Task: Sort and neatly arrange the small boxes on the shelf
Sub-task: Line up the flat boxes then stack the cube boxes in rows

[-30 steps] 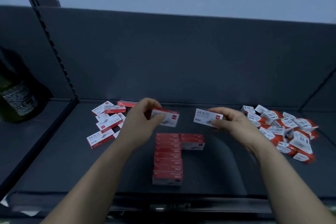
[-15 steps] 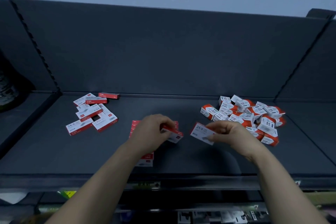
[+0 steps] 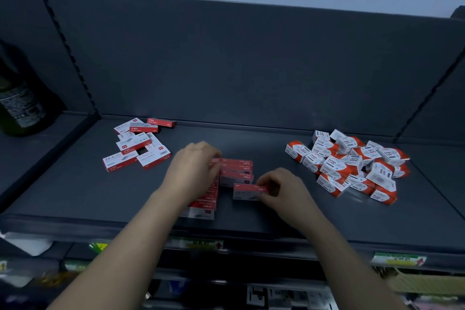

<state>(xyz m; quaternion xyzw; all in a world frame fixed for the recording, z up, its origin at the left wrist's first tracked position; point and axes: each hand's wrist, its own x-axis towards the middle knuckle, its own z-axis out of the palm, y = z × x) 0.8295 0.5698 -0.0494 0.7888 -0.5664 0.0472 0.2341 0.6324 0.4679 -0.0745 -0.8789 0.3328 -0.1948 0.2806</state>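
Two rows of red-and-white staple boxes (image 3: pixel 236 170) stand side by side in the middle of the dark shelf (image 3: pixel 75 196). My left hand (image 3: pixel 193 171) lies over the left row, its fingers curled on a box at the far end of the rows. My right hand (image 3: pixel 281 191) pinches a single staple box (image 3: pixel 247 191) standing on the shelf just in front of the shorter right row. A loose heap of the same staple boxes (image 3: pixel 137 145) lies at the left. At the right lies a pile of orange-and-white paper clip boxes (image 3: pixel 352 163).
A dark bottle (image 3: pixel 17 98) stands on the neighbouring shelf at far left. The shelf's back panel (image 3: pixel 251 58) rises behind the boxes. Price labels (image 3: pixel 400 259) line the front edge, and lower shelves with goods show below.
Both hands came down from holding boxes in the air. The left hand's box now sits at the rows' far end; the right hand's box stands on the shelf before the right row.
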